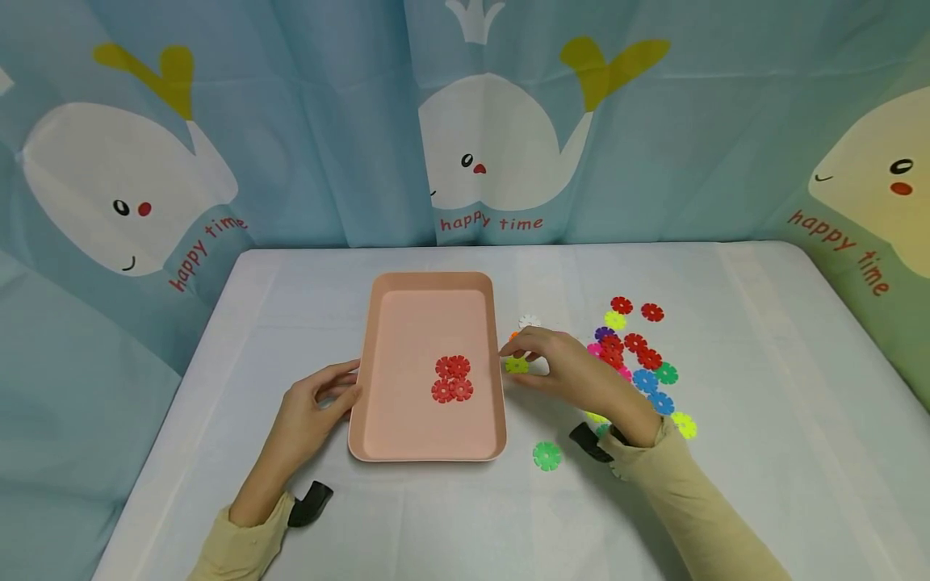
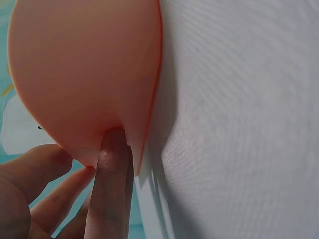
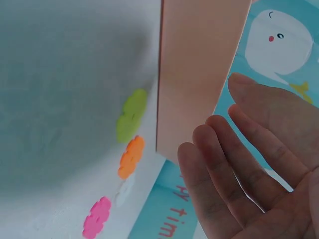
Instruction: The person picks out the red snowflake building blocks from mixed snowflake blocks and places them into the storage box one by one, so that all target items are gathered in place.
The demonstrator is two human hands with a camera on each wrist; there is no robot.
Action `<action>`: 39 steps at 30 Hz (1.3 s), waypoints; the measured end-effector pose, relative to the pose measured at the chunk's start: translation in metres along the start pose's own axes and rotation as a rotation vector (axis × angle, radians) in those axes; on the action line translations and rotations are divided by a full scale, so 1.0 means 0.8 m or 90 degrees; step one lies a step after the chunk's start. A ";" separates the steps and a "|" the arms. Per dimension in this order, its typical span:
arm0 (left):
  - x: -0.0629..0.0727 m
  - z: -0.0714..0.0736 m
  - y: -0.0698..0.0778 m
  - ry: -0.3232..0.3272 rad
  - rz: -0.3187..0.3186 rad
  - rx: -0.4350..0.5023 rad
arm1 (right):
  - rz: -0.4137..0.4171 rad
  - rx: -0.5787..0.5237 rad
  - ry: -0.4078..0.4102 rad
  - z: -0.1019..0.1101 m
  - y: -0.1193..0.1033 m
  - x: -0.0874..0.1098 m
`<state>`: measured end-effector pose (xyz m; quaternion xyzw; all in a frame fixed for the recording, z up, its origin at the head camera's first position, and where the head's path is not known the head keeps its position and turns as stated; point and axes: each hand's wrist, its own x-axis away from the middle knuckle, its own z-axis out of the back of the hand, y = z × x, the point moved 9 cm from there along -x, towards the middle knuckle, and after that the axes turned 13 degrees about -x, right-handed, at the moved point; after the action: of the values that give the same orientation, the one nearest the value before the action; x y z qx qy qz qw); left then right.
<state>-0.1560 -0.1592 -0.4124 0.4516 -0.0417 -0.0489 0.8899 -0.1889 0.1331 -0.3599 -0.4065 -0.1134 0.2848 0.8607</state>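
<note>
A pink rectangular tray (image 1: 395, 347) lies on the white table, with several red snowflake discs (image 1: 441, 390) grouped in its right half. My left hand (image 1: 308, 411) is at the tray's left side. In the left wrist view its thumb is at the rim, and a straight finger (image 2: 113, 159) touches the outer wall. My right hand (image 1: 563, 375) is at the tray's right edge with its fingertips right by the rim. Its fingers (image 3: 239, 164) are spread and loosely bent around nothing. A yellow-green snowflake disc (image 3: 132, 117) lies on the table beneath it.
Right of the tray spread loose discs, among them blue (image 1: 645, 381), red (image 1: 651, 312) and yellow (image 1: 684, 424) ones. A green disc (image 1: 547, 456) sits nearer the front. Beyond the yellow-green disc are an orange (image 3: 131, 157) and a pink one (image 3: 96, 217). A whale-print curtain (image 1: 327, 161) hangs behind.
</note>
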 end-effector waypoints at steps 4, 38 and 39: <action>0.000 0.000 0.000 0.000 0.000 0.001 | 0.011 0.004 0.002 0.004 0.005 0.006; -0.001 0.000 -0.002 0.002 0.002 -0.008 | -0.030 0.035 0.044 0.040 0.052 0.040; -0.001 0.000 -0.002 0.001 0.002 -0.007 | -0.027 0.035 0.045 0.041 0.053 0.041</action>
<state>-0.1568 -0.1599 -0.4140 0.4470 -0.0414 -0.0475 0.8923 -0.1930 0.1947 -0.3722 -0.3901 -0.0836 0.2547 0.8809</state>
